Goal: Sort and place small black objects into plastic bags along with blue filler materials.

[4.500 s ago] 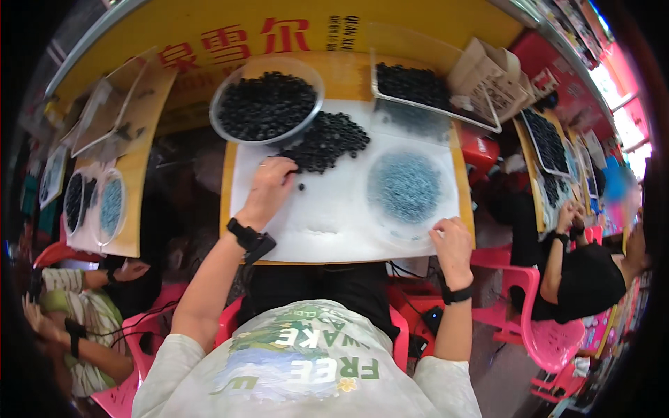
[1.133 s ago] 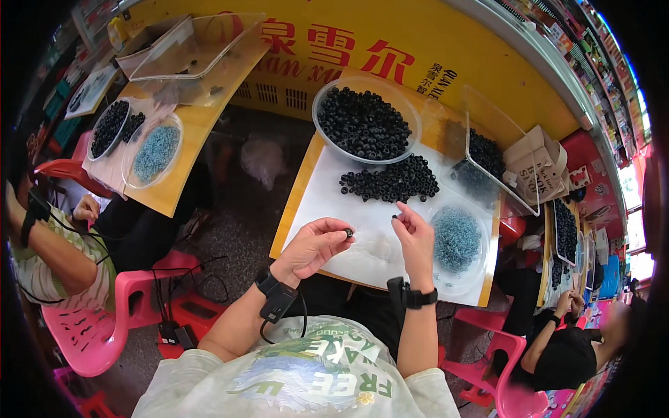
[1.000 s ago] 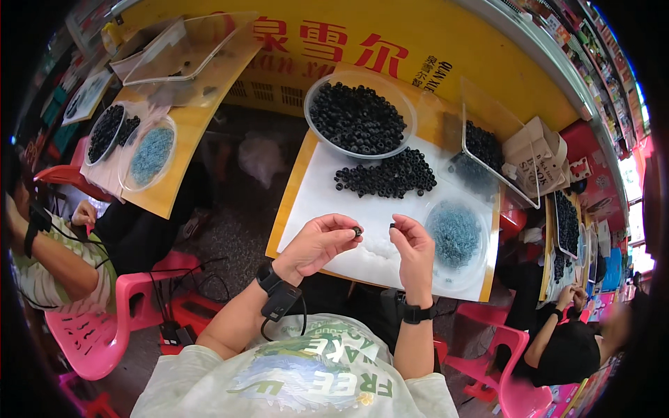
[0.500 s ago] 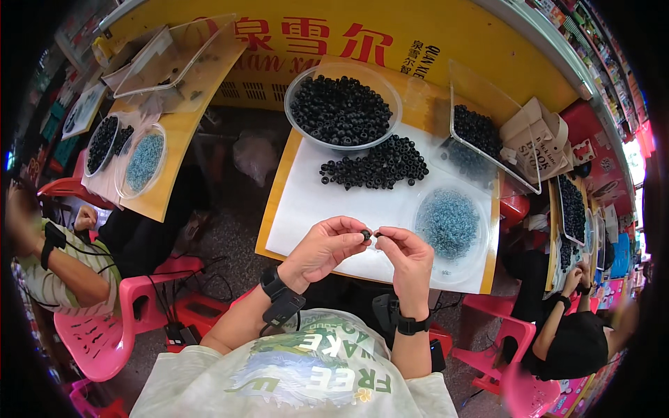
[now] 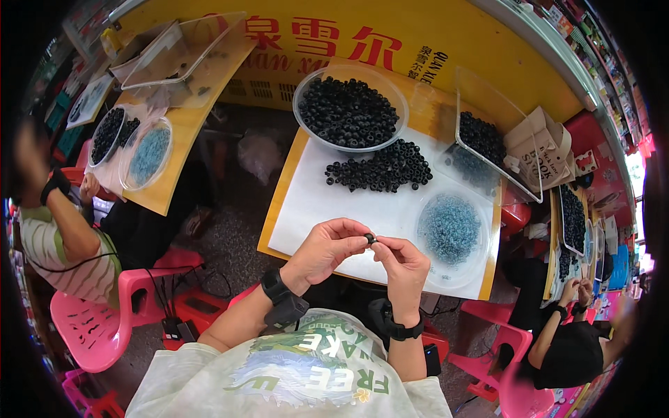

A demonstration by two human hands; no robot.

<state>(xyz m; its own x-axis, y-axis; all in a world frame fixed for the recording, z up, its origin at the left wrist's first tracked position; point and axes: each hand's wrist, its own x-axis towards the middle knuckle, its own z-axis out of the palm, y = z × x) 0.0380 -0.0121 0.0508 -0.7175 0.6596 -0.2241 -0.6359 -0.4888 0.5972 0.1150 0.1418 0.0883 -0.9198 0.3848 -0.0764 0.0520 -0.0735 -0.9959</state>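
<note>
Assembly step in hand — left hand and right hand meet above the desk's near edge, both pinched shut on one small black ring; next move likely needs steady fingertip alignment.

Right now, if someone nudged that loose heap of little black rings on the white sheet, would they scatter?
Probably. The black rings lie loose and unstacked on the smooth white sheet, so they would likely slide apart. Being round, some might roll. One is pinched between the fingers of both hands, so each seems light.
</note>
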